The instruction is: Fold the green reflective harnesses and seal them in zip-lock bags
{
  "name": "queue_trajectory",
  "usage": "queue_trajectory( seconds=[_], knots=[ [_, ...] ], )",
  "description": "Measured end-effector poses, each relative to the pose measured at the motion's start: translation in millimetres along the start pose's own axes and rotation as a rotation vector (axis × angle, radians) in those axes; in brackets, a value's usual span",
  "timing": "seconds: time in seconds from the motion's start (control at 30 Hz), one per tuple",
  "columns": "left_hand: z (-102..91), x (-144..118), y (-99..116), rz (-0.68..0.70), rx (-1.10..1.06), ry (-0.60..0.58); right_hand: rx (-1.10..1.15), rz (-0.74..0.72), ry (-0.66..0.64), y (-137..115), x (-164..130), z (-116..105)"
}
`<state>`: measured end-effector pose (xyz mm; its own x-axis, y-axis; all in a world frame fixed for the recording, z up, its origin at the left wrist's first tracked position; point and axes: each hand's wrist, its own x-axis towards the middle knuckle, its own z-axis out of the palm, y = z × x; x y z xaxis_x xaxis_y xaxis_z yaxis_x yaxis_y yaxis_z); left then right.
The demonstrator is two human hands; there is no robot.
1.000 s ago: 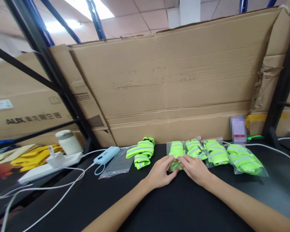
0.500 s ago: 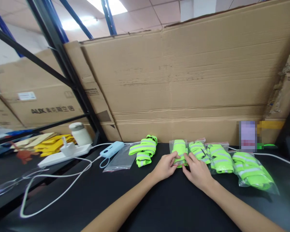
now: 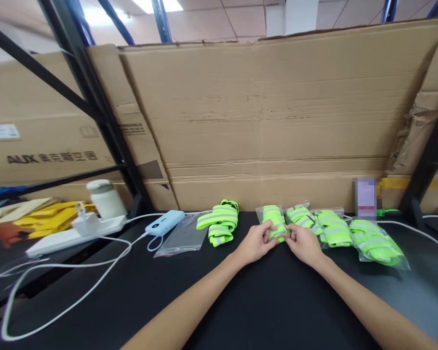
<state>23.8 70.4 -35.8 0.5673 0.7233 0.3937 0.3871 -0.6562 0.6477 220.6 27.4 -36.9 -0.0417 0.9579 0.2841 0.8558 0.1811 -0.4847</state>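
In the head view, a clear zip bag (image 3: 273, 217) holding a folded neon-green reflective strap bundle lies on the black tabletop. My left hand (image 3: 256, 241) pinches the left part of the bag's near edge. My right hand (image 3: 303, 244) is closed on the right part of that edge, fingertips close to the left ones. Several more bagged bundles lie to the right, the nearest one (image 3: 303, 217) just behind my right hand. An unbagged reflective strap bundle (image 3: 221, 221) rests to the left, beside a flat empty zip bag (image 3: 184, 236).
A light-blue power bank (image 3: 164, 222) with a white cable sits left. Beyond are a white power strip (image 3: 63, 239), a white bottle (image 3: 107, 199) and yellow packets (image 3: 53, 218). A cardboard wall (image 3: 263, 112) closes the back; a pixelated upright object (image 3: 366, 198) leans there.
My fingers have gone from resting on the bagged bundle to pinching the bag's near edge with both hands. The camera view has shifted slightly right.
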Motion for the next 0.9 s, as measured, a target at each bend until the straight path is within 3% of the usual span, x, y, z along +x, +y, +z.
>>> queue_trajectory(
  seconds=[0.4, 0.73, 0.9],
  knots=[
    [-0.7, -2.0, 2.2, -0.002, 0.027, 0.089, 0.126, -0.194, 0.077, 2.4, -10.3, 0.1],
    [1.1, -2.2, 10.2, 0.061, 0.187, 0.149, 0.252, -0.230, 0.060, 4.9, -8.8, -1.5],
    [-3.0, -0.7, 7.0, 0.023, 0.081, 0.155, 0.297, -0.252, 0.077, 6.7, -7.2, 4.8]
  ],
)
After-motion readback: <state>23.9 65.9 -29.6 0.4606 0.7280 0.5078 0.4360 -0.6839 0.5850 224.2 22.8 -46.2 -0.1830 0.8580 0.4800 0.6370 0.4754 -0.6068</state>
